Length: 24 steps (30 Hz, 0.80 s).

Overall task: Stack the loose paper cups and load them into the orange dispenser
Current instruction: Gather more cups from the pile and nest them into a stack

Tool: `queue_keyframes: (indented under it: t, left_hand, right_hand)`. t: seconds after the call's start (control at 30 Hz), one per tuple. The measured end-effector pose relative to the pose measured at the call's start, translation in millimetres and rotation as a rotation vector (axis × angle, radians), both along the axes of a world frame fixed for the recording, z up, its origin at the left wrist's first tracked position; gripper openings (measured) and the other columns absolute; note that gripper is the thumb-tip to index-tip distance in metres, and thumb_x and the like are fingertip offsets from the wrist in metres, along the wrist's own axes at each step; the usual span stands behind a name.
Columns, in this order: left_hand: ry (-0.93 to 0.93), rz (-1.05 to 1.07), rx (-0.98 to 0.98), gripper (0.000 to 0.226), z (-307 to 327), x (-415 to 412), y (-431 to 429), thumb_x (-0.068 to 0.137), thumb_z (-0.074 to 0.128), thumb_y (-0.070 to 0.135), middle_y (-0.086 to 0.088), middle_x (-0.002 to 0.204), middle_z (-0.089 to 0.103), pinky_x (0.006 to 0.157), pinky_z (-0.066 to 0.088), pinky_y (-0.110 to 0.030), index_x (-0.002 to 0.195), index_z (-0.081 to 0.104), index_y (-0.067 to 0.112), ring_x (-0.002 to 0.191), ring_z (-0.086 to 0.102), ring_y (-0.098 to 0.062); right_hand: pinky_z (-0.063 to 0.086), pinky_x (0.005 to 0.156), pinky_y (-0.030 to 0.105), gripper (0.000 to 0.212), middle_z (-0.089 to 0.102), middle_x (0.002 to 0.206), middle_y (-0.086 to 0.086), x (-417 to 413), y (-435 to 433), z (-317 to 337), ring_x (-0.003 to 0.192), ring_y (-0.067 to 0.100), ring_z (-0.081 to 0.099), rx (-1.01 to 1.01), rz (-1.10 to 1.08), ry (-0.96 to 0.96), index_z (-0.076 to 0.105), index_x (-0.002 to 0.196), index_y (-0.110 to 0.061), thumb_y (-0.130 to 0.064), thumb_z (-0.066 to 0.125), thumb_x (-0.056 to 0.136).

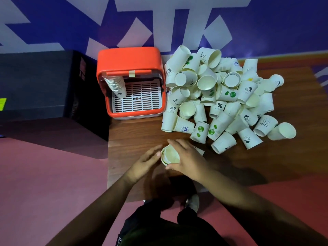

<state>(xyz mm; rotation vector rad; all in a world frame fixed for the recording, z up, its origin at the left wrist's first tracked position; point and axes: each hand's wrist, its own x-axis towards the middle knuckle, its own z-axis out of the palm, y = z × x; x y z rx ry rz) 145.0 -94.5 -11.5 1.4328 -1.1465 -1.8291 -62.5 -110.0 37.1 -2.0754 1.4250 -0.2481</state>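
A small stack of white paper cups (170, 155) stands upright near the table's front, mouth up. My right hand (184, 158) curls round its right side and holds it. My left hand (146, 163) touches the stack's left side with straight fingers. A big heap of loose paper cups (220, 98) covers the table's right half. The orange dispenser (130, 82) stands at the back left, and a nested column of cups (117, 85) hangs inside it on the left over a white slotted tray.
The wooden table (142, 132) ends just left of the dispenser and drops to a pink floor. A black box (40, 84) sits to the left. A purple and white wall runs behind. My shoe (192, 203) shows below the table's front edge.
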Motion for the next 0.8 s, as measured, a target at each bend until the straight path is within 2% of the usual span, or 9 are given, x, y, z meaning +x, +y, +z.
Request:
queue_keyframes:
  t: [0.07,0.13,0.23,0.37,0.43,0.5,0.57,0.63,0.8]
  left_hand:
    - [0.005,-0.012,-0.037,0.047,-2.7,-1.7,1.8,0.096,0.065,0.025,-0.001,0.134,0.064,0.11,0.045,-0.034,0.14,0.052,0.016,0.129,0.057,-0.017]
    - [-0.037,-0.016,-0.069,0.049,-9.1,-2.5,4.5,0.089,0.07,0.03,-0.003,0.13,0.067,0.106,0.048,-0.037,0.136,0.057,0.023,0.122,0.062,-0.02]
    - [-0.048,-0.005,-0.088,0.039,-14.9,-6.5,6.5,0.092,0.068,0.022,0.0,0.124,0.07,0.101,0.05,-0.033,0.13,0.06,0.027,0.116,0.065,-0.017]
    - [-0.036,-0.023,-0.082,0.035,-18.7,-14.9,1.9,0.095,0.064,0.01,0.003,0.117,0.072,0.093,0.051,-0.021,0.128,0.06,0.02,0.111,0.066,-0.012]
    - [-0.048,0.0,-0.042,0.029,-17.6,-17.2,-3.4,0.097,0.061,0.009,0.003,0.115,0.07,0.088,0.049,-0.014,0.124,0.06,0.021,0.107,0.064,-0.011]
    - [-0.12,0.045,-0.031,0.021,-19.1,-15.9,-10.7,0.099,0.059,0.017,0.004,0.115,0.068,0.087,0.045,-0.01,0.118,0.062,0.026,0.11,0.061,-0.011]
    - [-0.19,0.074,-0.029,0.015,-22.7,-14.9,-22.1,0.099,0.06,0.025,0.003,0.117,0.068,0.096,0.045,-0.017,0.113,0.064,0.028,0.115,0.061,-0.014]
    - [-0.266,0.093,-0.031,0.014,-22.9,-16.8,-37.6,0.099,0.06,0.027,-0.001,0.115,0.07,0.099,0.045,-0.028,0.111,0.066,0.023,0.11,0.062,-0.015]
    - [-0.379,-0.048,-0.088,0.01,-12.2,-41.7,-78.3,0.097,0.06,0.026,0.006,0.097,0.069,0.078,0.047,-0.028,0.103,0.065,0.022,0.087,0.062,-0.014]
  right_hand:
    - [0.033,0.112,0.032,0.095,0.041,0.147,0.001,8.7,0.5,-7.5,0.136,0.018,0.036,0.037,0.064,0.055,0.03,0.15,-0.017,-0.046,0.078,0.073]
    - [0.024,0.116,0.027,0.093,0.035,0.153,0.001,12.5,3.4,-15.9,0.143,0.015,0.027,0.038,0.097,0.079,0.024,0.152,-0.016,-0.043,0.075,0.078]
    - [0.012,0.12,0.023,0.091,0.028,0.158,-0.002,10.7,6.6,-27.8,0.147,0.01,0.018,0.002,0.084,0.084,0.023,0.153,-0.016,-0.043,0.073,0.081]
    - [0.018,0.118,0.024,0.091,0.025,0.159,-0.007,-1.4,5.9,-32.0,0.146,0.007,0.02,0.098,0.024,-0.037,0.026,0.152,-0.02,-0.051,0.071,0.08]
    - [0.03,0.113,0.028,0.075,0.039,0.151,-0.001,-16.5,4.4,-32.7,0.139,0.012,0.035,0.098,-0.189,-0.106,0.04,0.144,-0.018,-0.048,0.069,0.082]
    - [0.044,0.1,0.039,0.057,0.053,0.13,0.012,-37.5,0.9,-39.2,0.121,0.027,0.051,0.005,-0.451,-0.014,0.054,0.129,-0.009,-0.042,0.067,0.084]
    - [0.047,0.088,0.045,0.051,0.058,0.109,0.021,-58.8,-3.3,-52.2,0.103,0.038,0.056,-0.046,-0.587,0.183,0.06,0.112,0.001,-0.041,0.057,0.082]
    - [0.046,0.085,0.044,0.045,0.059,0.1,0.022,-72.1,-7.1,-66.1,0.097,0.039,0.056,0.066,-0.678,0.292,0.06,0.101,0.004,-0.039,0.057,0.085]
    - [0.044,0.083,0.035,0.035,0.067,0.102,0.019,-73.2,-17.0,-82.3,0.101,0.033,0.06,0.336,-0.818,0.087,0.068,0.101,0.004,-0.029,0.061,0.093]
